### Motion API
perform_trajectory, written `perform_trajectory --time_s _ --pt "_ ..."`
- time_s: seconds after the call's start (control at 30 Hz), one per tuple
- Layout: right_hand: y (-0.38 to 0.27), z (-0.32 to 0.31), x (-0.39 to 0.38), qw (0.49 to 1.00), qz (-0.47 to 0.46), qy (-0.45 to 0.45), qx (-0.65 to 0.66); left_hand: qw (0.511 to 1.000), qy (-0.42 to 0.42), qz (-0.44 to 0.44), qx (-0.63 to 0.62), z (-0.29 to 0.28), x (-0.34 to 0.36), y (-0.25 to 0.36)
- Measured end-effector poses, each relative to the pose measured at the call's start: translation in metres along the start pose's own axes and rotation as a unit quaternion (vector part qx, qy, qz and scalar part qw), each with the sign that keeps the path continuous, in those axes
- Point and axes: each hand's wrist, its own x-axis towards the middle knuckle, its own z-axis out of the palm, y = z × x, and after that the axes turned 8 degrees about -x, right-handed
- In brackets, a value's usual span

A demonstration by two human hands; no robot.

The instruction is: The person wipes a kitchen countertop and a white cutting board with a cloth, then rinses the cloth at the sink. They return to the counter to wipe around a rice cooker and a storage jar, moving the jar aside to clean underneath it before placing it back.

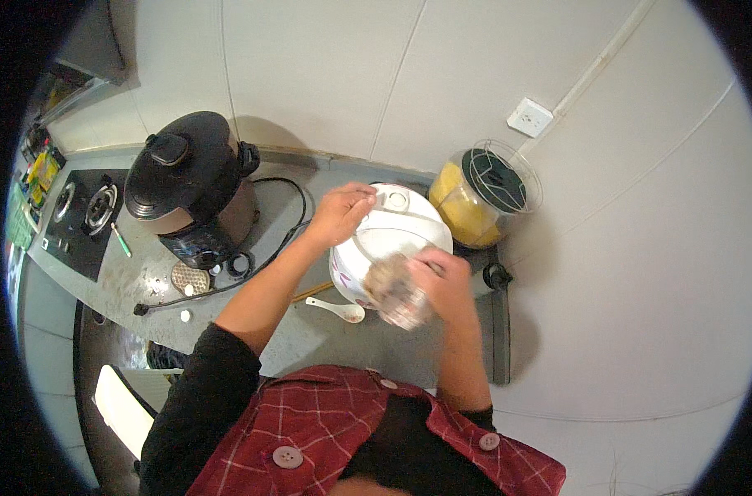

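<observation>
A white rice cooker (410, 236) with pink and purple flower decoration on its side stands in front of me, its lid down. My left hand (343, 217) is closed at the lid's upper left edge, fingers bent against it. In my right hand (444, 279) is a crumpled, brownish-grey rag (394, 289), pressed on the cooker's near right side. Motion smears the rag, so its exact material is unclear. Just below the cooker, a white soup spoon (339, 310) lies on the counter, with a little residue in its bowl.
Left of the cooker is a black electric pressure cooker (186, 178), with a black power cord (219, 289) nearby. A tub of yellow contents (467, 211) under a wire rack (508, 178) stands against the wall. A gas hob (85, 217) is at far left.
</observation>
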Motion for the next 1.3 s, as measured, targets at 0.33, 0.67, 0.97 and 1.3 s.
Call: perform_trajectory --time_s 0.33,0.67,0.97,1.3 --pt "-0.006 -0.111 -0.011 0.908 0.047 0.241 0.339 0.977 -0.205 -0.056 -0.020 -0.021 0.022 0.010" --pt "0.001 0.014 0.135 0.952 -0.158 -0.155 -0.213 0.963 0.039 -0.230 0.137 0.016 -0.015 0.039" --pt "0.040 0.049 0.228 0.905 -0.124 -0.151 -0.379 0.973 0.014 -0.228 0.041 0.008 -0.016 0.030" --pt "0.019 -0.026 0.193 0.987 -0.011 -0.121 -0.104 0.977 -0.062 -0.198 -0.050 -0.016 -0.010 0.021"
